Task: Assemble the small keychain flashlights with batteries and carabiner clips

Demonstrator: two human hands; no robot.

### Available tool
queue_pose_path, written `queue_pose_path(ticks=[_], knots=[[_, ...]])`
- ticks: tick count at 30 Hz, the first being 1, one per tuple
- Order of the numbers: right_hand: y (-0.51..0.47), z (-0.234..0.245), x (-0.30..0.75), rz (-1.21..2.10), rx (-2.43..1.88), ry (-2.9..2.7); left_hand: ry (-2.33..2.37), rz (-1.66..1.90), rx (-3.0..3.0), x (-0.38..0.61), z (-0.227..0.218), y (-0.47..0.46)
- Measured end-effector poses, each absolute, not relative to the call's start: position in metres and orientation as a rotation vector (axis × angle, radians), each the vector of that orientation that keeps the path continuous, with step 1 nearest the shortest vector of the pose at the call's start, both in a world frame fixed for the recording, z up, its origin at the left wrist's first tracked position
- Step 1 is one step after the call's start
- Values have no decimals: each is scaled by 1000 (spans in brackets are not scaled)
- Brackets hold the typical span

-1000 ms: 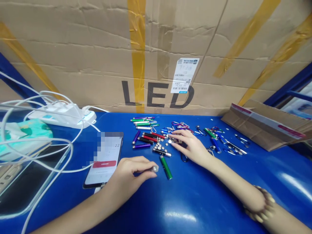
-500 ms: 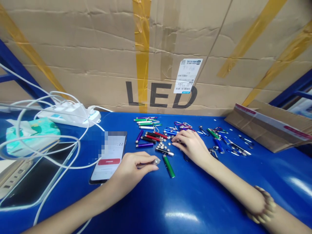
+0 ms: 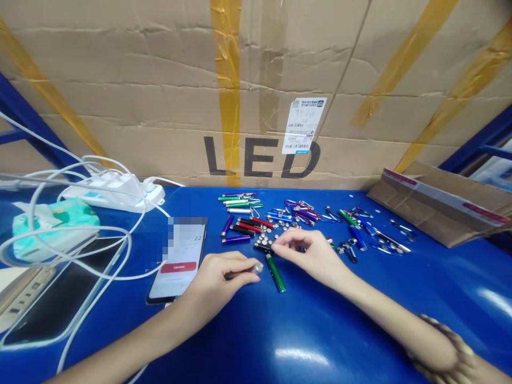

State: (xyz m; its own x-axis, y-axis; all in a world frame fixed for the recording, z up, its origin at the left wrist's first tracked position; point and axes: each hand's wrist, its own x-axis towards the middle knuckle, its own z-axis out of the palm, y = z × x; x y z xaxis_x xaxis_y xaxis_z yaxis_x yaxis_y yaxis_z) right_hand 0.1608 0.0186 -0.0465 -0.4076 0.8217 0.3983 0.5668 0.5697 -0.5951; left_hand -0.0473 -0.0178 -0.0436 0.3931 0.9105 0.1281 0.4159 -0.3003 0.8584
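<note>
My left hand (image 3: 228, 272) is closed in a pinch around a small silver tube (image 3: 256, 268), whose round end pokes out past the fingertips. Most of that tube is hidden by the fingers. Thumb and forefinger of my right hand (image 3: 308, 253) are pressed together beside a black mini flashlight tube (image 3: 262, 246); anything between them is too small to make out. A green mini flashlight tube (image 3: 276, 273) lies between the two hands. Several loose button cells (image 3: 269, 238) are scattered just beyond my right fingertips, near red, black and purple tubes (image 3: 236, 240).
A lit phone (image 3: 176, 266) lies by my left forearm. White cables (image 3: 132, 234), a power strip (image 3: 116, 189), a tissue pack (image 3: 56, 224) and a dark-screened device (image 3: 64, 293) crowd the left. Carabiners and blue tubes (image 3: 358, 238) lie right, before an open cardboard box (image 3: 436, 208).
My right hand has drawn back from the button cells, down and slightly left toward my left hand. My left hand stays nearly still with the silver tube.
</note>
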Motion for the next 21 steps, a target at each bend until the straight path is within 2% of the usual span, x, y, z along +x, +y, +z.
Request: queue_pose_path(ticks=[5,12,17,21], knots=[[-3,-43,146,669,-900,-1994,1094,829,1956,-47,-41,-18],[-8,-47,150,359,-544,-2113,1020,867,2023,-48,-42,-18],[-11,-46,153,147,-489,-2242,959,898,2060,-49,-46,-17],[-12,-44,153,109,-451,-2260,925,923,2080,-49,-47,-16]])
